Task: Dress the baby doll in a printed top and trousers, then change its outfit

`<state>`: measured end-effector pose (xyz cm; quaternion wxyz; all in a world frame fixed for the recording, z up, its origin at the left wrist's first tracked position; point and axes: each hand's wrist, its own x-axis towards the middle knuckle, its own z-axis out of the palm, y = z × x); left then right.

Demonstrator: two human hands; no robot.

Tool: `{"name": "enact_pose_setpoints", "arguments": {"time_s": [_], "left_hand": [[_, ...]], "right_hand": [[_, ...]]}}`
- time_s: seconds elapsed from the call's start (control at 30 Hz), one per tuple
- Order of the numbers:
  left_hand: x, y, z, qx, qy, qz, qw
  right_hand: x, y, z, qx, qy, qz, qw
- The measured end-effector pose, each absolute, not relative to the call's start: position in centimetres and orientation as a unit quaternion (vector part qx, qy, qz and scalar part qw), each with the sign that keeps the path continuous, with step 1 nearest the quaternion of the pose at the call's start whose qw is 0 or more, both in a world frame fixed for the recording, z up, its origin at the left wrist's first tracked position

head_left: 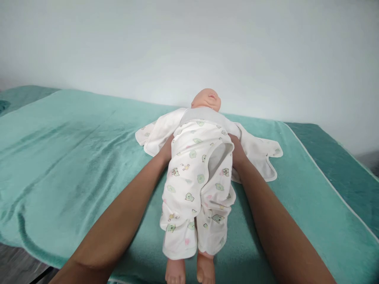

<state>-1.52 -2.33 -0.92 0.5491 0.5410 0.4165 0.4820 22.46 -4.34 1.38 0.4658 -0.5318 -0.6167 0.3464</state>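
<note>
A baby doll lies on its back, head away from me and bare feet towards me. White trousers printed with small green animals cover its legs and reach high on its torso, with an open, grey-lined slit at the crotch. Under the doll a white jacket is spread, its sleeves stretched out to both sides. My left hand is at the doll's left-hand side in the view, against the trousers' waist. On the opposite side my right hand reaches in at the waist. The doll and clothes hide the fingers of both hands.
A teal plush blanket covers the table, with folds on the left. Darker teal cloth shows at the right edge. A plain white wall rises directly behind the table. Grey floor appears at the lower left.
</note>
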Motion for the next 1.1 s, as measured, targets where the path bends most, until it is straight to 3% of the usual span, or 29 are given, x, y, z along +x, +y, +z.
{"name": "enact_pose_setpoints", "arguments": {"time_s": [0.2, 0.37, 0.5, 0.8, 1.1], "left_hand": [[-2.2, -1.2, -0.8, 0.631, 0.468, 0.462, 0.411], [-1.7, -1.4, 0.9, 0.602, 0.519, 0.524, 0.306], [-1.2, -1.8, 1.9, 0.615, 0.479, 0.559, 0.282], [-1.4, -1.4, 4.0, 0.731, 0.407, 0.471, 0.281], [0.1, -2.3, 5.4, 0.77, 0.416, 0.387, 0.289]], "right_hand": [[23.1, -5.2, 1.4, -0.597, -0.603, 0.28, 0.45], [23.1, -5.5, 2.0, -0.587, -0.572, 0.213, 0.531], [22.9, -5.2, 2.8, -0.546, -0.603, 0.274, 0.513], [23.7, -3.4, 4.0, -0.492, -0.634, 0.39, 0.452], [23.1, -3.3, 3.8, -0.447, -0.669, 0.372, 0.463]]}}
